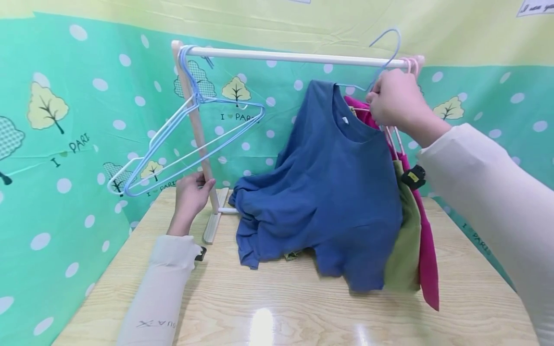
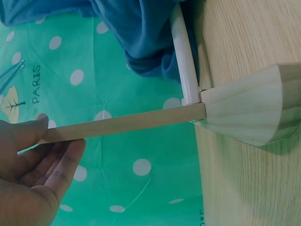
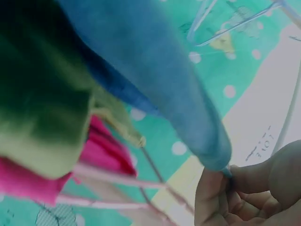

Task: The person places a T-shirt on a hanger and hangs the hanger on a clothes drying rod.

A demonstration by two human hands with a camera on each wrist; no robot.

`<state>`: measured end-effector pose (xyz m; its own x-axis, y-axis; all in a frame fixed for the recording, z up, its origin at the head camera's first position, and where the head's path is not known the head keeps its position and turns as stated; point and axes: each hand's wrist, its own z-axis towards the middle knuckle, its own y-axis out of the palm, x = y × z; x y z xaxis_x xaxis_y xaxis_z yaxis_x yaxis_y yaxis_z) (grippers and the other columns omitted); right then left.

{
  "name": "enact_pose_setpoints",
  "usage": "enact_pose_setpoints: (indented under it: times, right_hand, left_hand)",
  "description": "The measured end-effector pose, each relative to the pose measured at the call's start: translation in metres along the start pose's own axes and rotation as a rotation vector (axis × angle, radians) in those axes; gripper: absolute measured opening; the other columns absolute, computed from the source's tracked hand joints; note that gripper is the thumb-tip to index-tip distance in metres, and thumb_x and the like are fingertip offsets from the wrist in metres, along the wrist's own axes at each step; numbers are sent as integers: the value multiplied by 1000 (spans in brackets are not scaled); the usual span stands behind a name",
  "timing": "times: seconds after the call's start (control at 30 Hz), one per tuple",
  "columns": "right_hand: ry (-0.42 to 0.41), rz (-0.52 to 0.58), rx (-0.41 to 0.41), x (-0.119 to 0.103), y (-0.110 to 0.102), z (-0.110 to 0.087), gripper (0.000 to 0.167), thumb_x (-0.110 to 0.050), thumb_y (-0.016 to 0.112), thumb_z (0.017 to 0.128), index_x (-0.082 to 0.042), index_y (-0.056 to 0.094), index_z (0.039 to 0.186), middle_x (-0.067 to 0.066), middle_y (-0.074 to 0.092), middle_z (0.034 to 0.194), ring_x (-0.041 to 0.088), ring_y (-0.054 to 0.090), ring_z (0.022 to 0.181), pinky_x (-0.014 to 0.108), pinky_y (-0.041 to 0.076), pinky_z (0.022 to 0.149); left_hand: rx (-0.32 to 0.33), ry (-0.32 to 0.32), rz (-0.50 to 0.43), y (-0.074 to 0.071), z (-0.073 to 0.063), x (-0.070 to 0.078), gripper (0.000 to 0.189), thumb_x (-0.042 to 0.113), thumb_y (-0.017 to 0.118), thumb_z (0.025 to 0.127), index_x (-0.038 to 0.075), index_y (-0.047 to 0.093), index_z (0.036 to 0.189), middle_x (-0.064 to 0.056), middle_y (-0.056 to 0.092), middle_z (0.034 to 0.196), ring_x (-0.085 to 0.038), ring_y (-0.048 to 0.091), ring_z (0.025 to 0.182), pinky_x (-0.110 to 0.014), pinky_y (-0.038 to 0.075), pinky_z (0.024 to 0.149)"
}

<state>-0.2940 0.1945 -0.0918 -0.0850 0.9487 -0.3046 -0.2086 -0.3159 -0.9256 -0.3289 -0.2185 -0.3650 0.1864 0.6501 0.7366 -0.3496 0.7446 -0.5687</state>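
Note:
My right hand [image 1: 396, 98] pinches a blue wire hanger [image 1: 399, 44] just below its hook, near the right end of the rail. A blue shirt [image 1: 337, 192] hangs from that hanger, its lower part draping toward the table. The hook rises above the white rail [image 1: 285, 56] of a small clothes rack. In the right wrist view, thumb and fingers close on the hanger at the tip of the blue cloth [image 3: 188, 113]. My left hand [image 1: 191, 194] holds the rack's left wooden post [image 2: 127, 123] between thumb and fingers, a little above its foot [image 1: 212, 228].
Several blue and white hangers [image 1: 195, 103] hang at the rail's left end. Pink hangers [image 1: 413, 61] on the right carry an olive green garment [image 1: 404, 250] and a magenta garment [image 1: 428, 259]. The rack stands on a wooden table [image 1: 303, 317] before a polka-dot curtain [image 1: 99, 115].

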Motion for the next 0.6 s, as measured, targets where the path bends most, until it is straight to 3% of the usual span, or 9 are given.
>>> enact_pose_setpoints:
  times: [0.13, 0.4, 0.6]
  right_hand:
    - [27, -46, -16, 7, 1, 3, 24, -16, 51, 104, 4, 64, 106, 13, 48, 70, 30, 51, 65, 38, 47, 55]
    - [47, -85, -66, 12, 3, -2, 24, -7, 59, 98, 8, 60, 117, 24, 56, 99, 41, 53, 90, 41, 55, 63]
    - [56, -120, -82, 14, 6, -3, 23, -7, 61, 97, 9, 58, 114, 23, 52, 88, 43, 52, 92, 46, 54, 70]
  left_hand:
    - [-5, 0, -2, -2, 0, 0, 32, 20, 65, 103, -5, 68, 123, -26, 71, 115, -42, 69, 107, -52, 56, 91]
    - [3, 17, -10, -2, -1, 0, 31, 20, 65, 102, -5, 68, 121, -26, 71, 114, -42, 69, 107, -52, 56, 90]
    - [2, 19, -8, -1, 0, -2, 31, 19, 65, 102, -4, 68, 122, -26, 72, 113, -42, 70, 105, -51, 57, 88]
